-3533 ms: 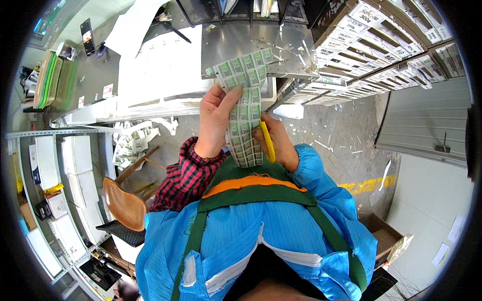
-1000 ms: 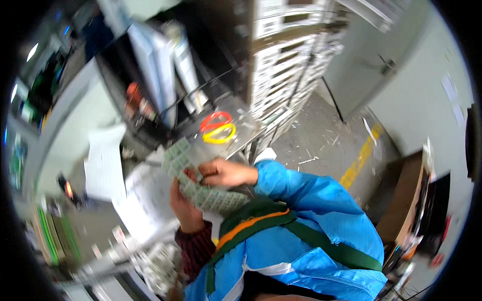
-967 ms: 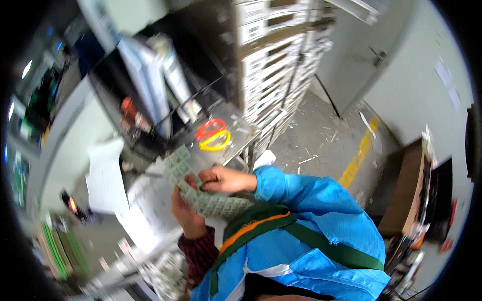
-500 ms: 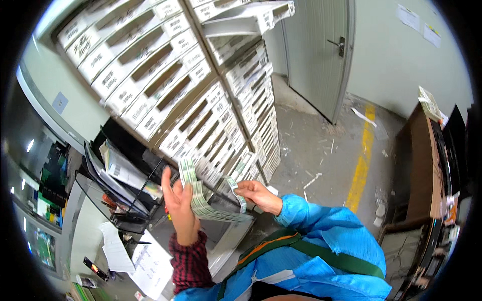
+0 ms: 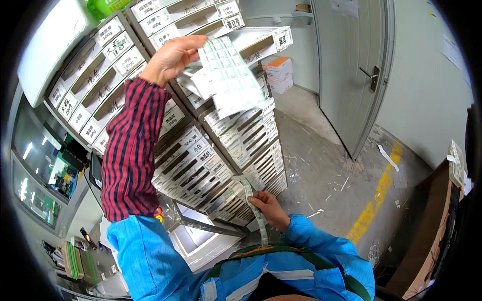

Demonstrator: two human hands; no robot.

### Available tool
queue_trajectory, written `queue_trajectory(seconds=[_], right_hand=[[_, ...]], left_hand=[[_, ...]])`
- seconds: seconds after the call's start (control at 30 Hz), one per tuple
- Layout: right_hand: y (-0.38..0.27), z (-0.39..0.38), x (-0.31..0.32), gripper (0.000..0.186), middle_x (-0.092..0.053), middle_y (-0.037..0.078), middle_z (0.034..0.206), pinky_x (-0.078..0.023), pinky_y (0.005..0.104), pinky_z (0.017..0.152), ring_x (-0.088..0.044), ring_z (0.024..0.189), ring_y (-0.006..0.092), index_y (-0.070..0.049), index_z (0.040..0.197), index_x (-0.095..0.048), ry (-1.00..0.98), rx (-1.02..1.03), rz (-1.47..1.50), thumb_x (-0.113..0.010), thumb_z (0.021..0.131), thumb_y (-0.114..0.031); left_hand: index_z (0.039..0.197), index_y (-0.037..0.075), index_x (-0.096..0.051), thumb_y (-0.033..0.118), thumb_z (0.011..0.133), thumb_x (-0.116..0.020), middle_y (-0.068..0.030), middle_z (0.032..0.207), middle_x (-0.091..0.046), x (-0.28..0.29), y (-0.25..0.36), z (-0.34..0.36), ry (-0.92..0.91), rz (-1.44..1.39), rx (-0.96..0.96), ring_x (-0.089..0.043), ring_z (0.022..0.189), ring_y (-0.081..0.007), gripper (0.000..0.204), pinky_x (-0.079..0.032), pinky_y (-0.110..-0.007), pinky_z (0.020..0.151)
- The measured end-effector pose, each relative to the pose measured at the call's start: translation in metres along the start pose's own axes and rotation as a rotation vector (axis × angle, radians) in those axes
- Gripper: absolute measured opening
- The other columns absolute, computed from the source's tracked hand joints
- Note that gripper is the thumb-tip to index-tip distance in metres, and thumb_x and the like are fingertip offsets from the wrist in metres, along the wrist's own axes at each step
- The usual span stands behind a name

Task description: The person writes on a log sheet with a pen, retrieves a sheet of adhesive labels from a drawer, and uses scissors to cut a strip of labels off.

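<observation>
My left hand (image 5: pixel 173 56) is raised at arm's length, its fingers closed on the top edge of white-and-green label sheets (image 5: pixel 232 75). The sheets hang down before a pulled-out white drawer (image 5: pixel 278 41) of the cabinet. White paper, perhaps a sheet's back, shows beside them. Lower down and nearer my body, my right hand (image 5: pixel 271 209) pinches a narrow strip of similar labels (image 5: pixel 257 213). That strip dangles toward my waist and is apart from the sheets.
Stacked shallow drawers with tags fill the cabinet (image 5: pixel 193 165). A grey door (image 5: pixel 351 75) stands at the back right, with orange-and-white boxes (image 5: pixel 278 72) near it. Paper scraps and a yellow line (image 5: pixel 376 200) mark the floor. A brown desk (image 5: pixel 434 231) is at right.
My left hand has moved up and forward to the open drawer with the label sheets. My right hand stays low with the strip, which is now apart from them. The view has shifted toward the cabinet.
</observation>
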State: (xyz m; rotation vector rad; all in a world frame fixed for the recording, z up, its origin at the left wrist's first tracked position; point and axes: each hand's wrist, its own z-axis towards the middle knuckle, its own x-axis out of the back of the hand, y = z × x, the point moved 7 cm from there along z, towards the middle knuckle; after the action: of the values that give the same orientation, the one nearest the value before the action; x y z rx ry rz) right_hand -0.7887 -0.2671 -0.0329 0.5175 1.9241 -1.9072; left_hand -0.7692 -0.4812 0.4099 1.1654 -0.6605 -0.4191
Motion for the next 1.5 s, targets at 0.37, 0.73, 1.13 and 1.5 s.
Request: queue_trajectory(seconds=[0.37, 0.73, 1.13, 1.5], right_hand=[[-0.032, 0.007, 0.027, 0.024, -0.064, 0.001, 0.09, -0.045, 0.0239, 0.072, -0.054, 0.081, 0.0074, 0.001, 0.105, -0.064, -0.133, -0.096, 0.017, -0.061, 0.093, -0.02], [-0.035, 0.026, 0.004, 0.017, -0.06, -0.002, 0.082, -0.043, 0.0234, 0.065, -0.05, 0.074, 0.0041, 0.001, 0.096, -0.063, -0.288, -0.015, -0.143, -0.058, 0.094, -0.015], [0.002, 0.025, -0.02, 0.03, -0.064, 0.005, 0.091, -0.047, 0.0273, 0.068, -0.055, 0.082, 0.0103, 0.003, 0.107, -0.062, -0.263, -0.08, -0.324, -0.067, 0.089, -0.02], [0.037, -0.001, -0.197, 0.024, -0.038, -0.001, 0.06, -0.036, 0.0283, 0.056, -0.038, 0.052, 0.0103, -0.006, 0.094, -0.055, -0.749, -0.638, 0.186, -0.048, 0.1, -0.028]], left_hand=[[0.104, 0.0, -0.069, 0.041, 0.086, -0.064, -0.0141, 0.091, -0.07, 0.003, 0.009, 0.05, 0.1, 1.259, -0.01, -0.068, 0.084, -0.0192, 0.044, -0.053, -0.033, 0.074], [0.144, 0.005, -0.036, 0.064, 0.081, -0.061, -0.0146, 0.143, -0.044, -0.066, 0.052, -0.034, -0.564, 0.706, -0.302, -0.044, 0.13, -0.0271, 0.09, -0.032, -0.037, 0.109], [0.111, 0.0, -0.066, 0.019, 0.09, -0.066, -0.0054, 0.1, -0.071, -0.021, 0.027, -0.108, 0.385, 0.546, -0.695, -0.064, 0.091, -0.0106, 0.028, -0.05, -0.024, 0.081], [0.143, 0.006, -0.036, 0.045, 0.099, -0.042, -0.0105, 0.132, -0.054, -0.025, -0.266, -0.464, 0.916, -0.602, 0.261, -0.057, 0.106, -0.0148, 0.059, -0.047, -0.028, 0.089]])
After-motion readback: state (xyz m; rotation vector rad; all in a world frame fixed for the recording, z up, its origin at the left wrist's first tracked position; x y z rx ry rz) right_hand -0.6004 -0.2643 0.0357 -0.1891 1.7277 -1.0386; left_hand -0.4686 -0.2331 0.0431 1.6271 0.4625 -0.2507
